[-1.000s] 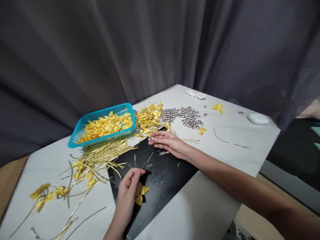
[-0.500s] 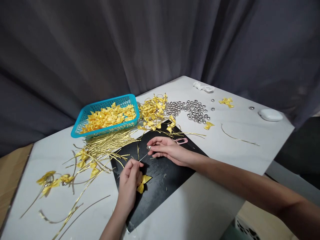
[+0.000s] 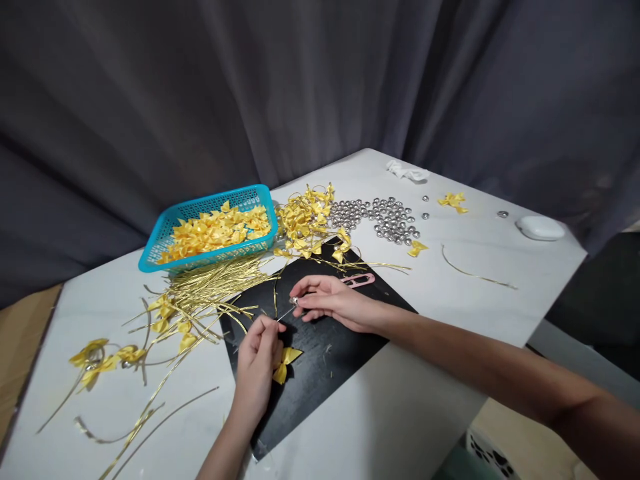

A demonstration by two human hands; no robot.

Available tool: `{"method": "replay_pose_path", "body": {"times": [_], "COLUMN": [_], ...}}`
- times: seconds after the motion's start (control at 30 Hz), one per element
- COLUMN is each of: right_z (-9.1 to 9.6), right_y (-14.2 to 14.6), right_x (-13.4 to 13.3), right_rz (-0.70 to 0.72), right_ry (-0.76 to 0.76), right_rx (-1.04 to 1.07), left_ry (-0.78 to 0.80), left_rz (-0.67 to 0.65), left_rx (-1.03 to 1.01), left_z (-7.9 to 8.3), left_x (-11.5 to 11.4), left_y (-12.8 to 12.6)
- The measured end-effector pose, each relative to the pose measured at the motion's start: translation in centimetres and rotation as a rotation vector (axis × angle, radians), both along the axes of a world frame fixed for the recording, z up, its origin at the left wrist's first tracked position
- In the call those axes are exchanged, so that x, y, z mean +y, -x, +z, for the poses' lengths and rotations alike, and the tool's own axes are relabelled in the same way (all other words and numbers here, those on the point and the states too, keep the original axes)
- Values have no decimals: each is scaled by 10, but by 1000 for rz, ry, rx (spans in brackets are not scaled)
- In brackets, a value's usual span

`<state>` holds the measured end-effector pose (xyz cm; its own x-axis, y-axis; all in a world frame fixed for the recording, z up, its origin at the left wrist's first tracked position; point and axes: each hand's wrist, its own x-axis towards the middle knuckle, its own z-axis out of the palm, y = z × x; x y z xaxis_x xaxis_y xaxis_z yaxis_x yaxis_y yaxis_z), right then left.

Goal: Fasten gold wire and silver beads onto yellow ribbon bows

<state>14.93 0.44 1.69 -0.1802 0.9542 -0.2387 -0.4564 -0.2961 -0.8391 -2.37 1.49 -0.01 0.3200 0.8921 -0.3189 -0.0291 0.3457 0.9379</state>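
My left hand (image 3: 257,363) is closed in a pinch on a yellow ribbon bow (image 3: 284,362) with a thin gold wire rising from it, over a black mat (image 3: 320,347). My right hand (image 3: 330,303) pinches a small silver bead (image 3: 295,301) at the upper end of that wire. The two hands are close together above the mat's middle. A pink tool (image 3: 361,280) lies on the mat just behind my right hand.
A blue basket (image 3: 165,233) of yellow bows stands at the back left. Gold wires (image 3: 210,290) fan out before it, with finished bows (image 3: 100,353) at the left. A bow pile (image 3: 303,223), silver beads (image 3: 385,220) and a white case (image 3: 540,228) lie further right on the white table (image 3: 475,307).
My right hand drew back from the bow pile with a bead and came toward my left hand. The view shifted, uncovering the pink tool.
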Motion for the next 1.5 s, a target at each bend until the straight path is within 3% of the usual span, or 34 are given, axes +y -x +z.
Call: {"method": "replay_pose_path", "body": {"times": [0.7,1.13,1.5], "right_z": [-3,-10,-4], "right_y": [0,7,6], "right_x": [0,-1,-2], "right_rz": [27,-4,129], "right_ry": [-29,-174,-147], "right_rx": [-43,-54,-113], "left_ry": [-14,-69,-81], "left_rz": [3,-129,-188], "left_rx": [0,-17,-39], "left_z": [-2,-1,-4], "left_x": [0,1,2], "left_y": [0,3,5]}}
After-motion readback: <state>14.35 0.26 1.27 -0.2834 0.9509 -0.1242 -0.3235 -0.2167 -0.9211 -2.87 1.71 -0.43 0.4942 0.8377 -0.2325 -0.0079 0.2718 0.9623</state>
